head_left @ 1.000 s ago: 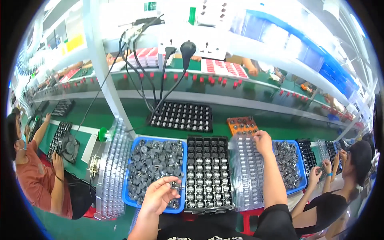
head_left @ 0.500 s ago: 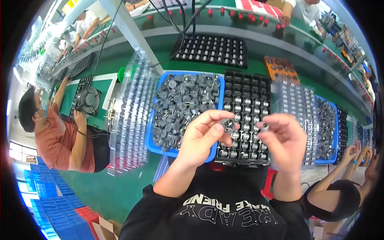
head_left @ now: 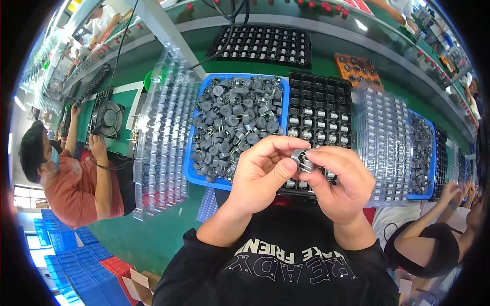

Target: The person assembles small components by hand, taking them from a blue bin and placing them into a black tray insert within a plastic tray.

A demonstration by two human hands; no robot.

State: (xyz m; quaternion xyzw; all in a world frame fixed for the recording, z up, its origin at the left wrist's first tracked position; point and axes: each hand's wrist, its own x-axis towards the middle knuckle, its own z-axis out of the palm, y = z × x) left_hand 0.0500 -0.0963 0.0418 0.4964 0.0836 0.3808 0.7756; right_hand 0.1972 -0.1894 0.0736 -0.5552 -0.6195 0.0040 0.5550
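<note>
I have a grey round part (head_left: 296, 154) with metal pins pinched between the thumb and forefinger of my left hand (head_left: 255, 176), while the fingertips of my right hand (head_left: 344, 178) close in on its pin side; whether they also hide a second small piece, I can't tell. For this handling I'd keep the left pinch on the round body, let the right fingers work lightly and squarely along the pins so none bends, and keep the pins turned where I can see them. The part sits above the near end of a black tray (head_left: 319, 91), whose middle rows hold silver cylinders (head_left: 320, 124). Just left is a blue bin (head_left: 286, 99) heaped with grey parts (head_left: 237, 122); to the right, stacked clear trays (head_left: 376, 132). Farther back on the green counter (head_left: 322, 57) lies an orange tray (head_left: 376, 80).
</note>
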